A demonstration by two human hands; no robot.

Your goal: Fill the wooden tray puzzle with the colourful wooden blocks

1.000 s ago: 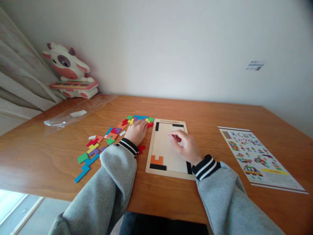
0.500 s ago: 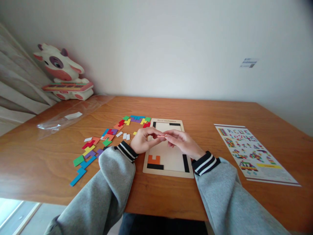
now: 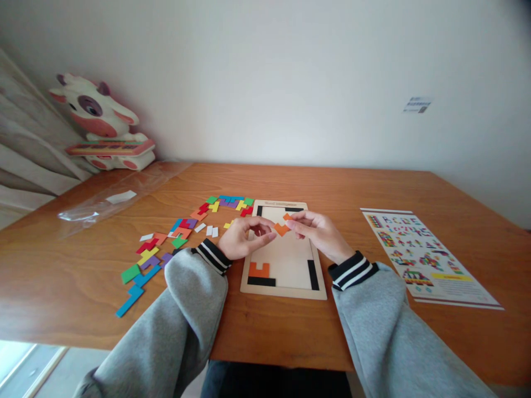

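Between the thumb and fingers of my right hand [image 3: 317,235] is an orange zigzag puzzle piece [image 3: 281,229], tilted above the board. Close to its left corner is my left hand [image 3: 244,237], thumb and index finger apart with a gap between them; whether a fingertip touches the piece is hard to see. Beneath both hands lies a pale wooden puzzle board [image 3: 286,296]. An orange U-shaped piece [image 3: 259,271] lies at its lower left, above a black strip [image 3: 261,282]. Another black strip [image 3: 313,275] lies along the right side. My hands cover part of the board's middle.
Coloured puzzle pieces [image 3: 148,254] and several white ones [image 3: 209,231] are spread left of the board. A printed pattern sheet [image 3: 431,260] lies on the right. Farther back left are a clear plastic bag [image 3: 87,213] and a cow toy keyboard [image 3: 108,127].
The orange piece has turned from edge-on to showing its flat face. My left fingers have come apart from it, while my right hand keeps it and has shifted slightly right.
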